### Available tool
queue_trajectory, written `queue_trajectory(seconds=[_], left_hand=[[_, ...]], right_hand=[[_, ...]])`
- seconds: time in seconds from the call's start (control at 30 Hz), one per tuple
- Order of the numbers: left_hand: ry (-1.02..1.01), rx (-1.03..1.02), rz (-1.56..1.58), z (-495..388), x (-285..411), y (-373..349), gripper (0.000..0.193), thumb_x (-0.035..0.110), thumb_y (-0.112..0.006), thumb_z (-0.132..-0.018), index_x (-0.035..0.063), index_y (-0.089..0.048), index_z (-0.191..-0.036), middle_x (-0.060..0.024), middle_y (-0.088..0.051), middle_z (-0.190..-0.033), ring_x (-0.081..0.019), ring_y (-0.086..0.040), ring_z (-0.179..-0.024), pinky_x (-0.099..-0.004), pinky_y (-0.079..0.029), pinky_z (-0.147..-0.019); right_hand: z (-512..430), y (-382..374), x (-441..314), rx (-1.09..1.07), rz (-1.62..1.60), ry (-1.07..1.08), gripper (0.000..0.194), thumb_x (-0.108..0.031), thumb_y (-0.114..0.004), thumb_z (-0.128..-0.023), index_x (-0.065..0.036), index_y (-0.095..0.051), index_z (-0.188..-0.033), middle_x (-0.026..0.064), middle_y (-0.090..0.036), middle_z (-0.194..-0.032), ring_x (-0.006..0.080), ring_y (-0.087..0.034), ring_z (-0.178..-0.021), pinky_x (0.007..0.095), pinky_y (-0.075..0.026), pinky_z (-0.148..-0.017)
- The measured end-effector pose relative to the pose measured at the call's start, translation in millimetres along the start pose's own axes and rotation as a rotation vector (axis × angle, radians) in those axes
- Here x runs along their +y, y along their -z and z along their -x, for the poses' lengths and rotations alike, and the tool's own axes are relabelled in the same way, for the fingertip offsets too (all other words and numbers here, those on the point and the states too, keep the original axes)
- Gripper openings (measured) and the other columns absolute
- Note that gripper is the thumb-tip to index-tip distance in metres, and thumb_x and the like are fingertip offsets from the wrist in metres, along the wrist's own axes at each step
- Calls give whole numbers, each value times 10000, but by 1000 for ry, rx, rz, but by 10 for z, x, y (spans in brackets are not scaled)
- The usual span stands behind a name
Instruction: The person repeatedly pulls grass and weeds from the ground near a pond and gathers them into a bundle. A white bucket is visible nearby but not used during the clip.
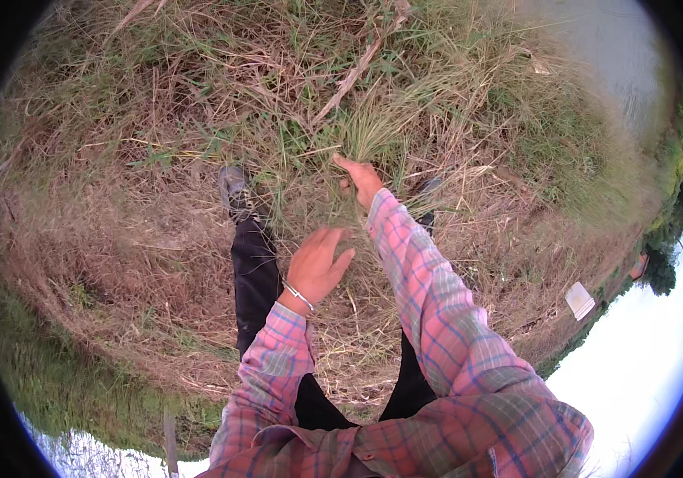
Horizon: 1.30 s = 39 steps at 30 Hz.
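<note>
My left hand point(316, 266), with a metal bangle at the wrist, hovers over dry cut grass between my legs, fingers apart and holding nothing; its fingertips are slightly blurred. Farther forward, my right hand point(363, 179) is at the base of a tuft of long green grass point(371, 131). One digit of it points forward and left, and another fingertip shows below. The rest of its fingers are hidden, so whether it grips any stems cannot be told. Loose stalks lie beside its wrist.
My shoes point(235, 185) stand on either side of the hands, the right one partly covered by grass. A dry woody stalk point(350, 80) lies ahead. Water or a smooth grey surface point(610, 54) borders the grass at upper right. A pale container point(579, 300) sits at right.
</note>
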<state>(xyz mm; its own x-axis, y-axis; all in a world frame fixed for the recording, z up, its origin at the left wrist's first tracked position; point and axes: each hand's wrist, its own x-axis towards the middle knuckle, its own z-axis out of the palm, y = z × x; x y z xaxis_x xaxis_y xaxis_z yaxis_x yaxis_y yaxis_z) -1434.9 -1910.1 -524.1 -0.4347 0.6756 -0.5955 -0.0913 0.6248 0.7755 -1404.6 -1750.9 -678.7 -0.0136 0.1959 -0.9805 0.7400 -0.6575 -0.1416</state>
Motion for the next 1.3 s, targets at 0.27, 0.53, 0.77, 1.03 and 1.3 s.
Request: queue_trajectory(seconds=[0.27, 0.53, 0.77, 1.03, 1.3], left_hand=[[65, 51, 119, 23, -54, 162, 267, 181, -588, -811, 39, -539, -1032, -132, -612, -925, -289, -588, -856, -349, -458, -751], [185, 73, 425, 448, -492, -120, 287, 154, -579, -847, 23, -529, -1097, -83, -618, -990, -136, -588, -900, -263, -460, -783], [203, -170, 664, 762, 455, 97, 343, 178, -539, -871, 46, -483, -1183, -68, -565, -1120, -144, -556, -963, -248, -437, -749], [285, -726, 1218, 1484, 1947, 133, 554, 342, -526, -876, 68, -335, -1318, -116, -425, -1299, -238, -377, -1229, -447, -293, -1021], [380, -596, 531, 1384, 2804, -950, 580, 267, -727, -728, 3, -463, -1171, -112, -546, -1110, -211, -531, -1017, -351, -431, -877]], right_hand=[[829, 8, -447, -36, 54, 285, 223, -273, -527, -842, -91, -526, -969, 31, -501, -742, 165, -489, -674, 380, -443, -609], [3305, 1235, -3452, -192, -97, 1208, 278, -302, -518, -874, -45, -562, -973, 31, -556, -750, 139, -516, -655, 281, -435, -617], [4474, 2342, -2706, 306, -555, 1077, 261, -340, -354, -927, -136, -455, -800, -12, -454, -586, 147, -453, -474, 318, -406, -437], [4404, 1224, -175, -12, -1015, 134, 239, -330, -470, -891, -113, -533, -813, 2, -493, -625, 157, -468, -525, 320, -401, -478], [4462, 1992, 847, 363, 340, 896, 245, -209, -500, -758, 11, -543, -859, 252, -581, -825, 411, -570, -789, 468, -455, -647]])
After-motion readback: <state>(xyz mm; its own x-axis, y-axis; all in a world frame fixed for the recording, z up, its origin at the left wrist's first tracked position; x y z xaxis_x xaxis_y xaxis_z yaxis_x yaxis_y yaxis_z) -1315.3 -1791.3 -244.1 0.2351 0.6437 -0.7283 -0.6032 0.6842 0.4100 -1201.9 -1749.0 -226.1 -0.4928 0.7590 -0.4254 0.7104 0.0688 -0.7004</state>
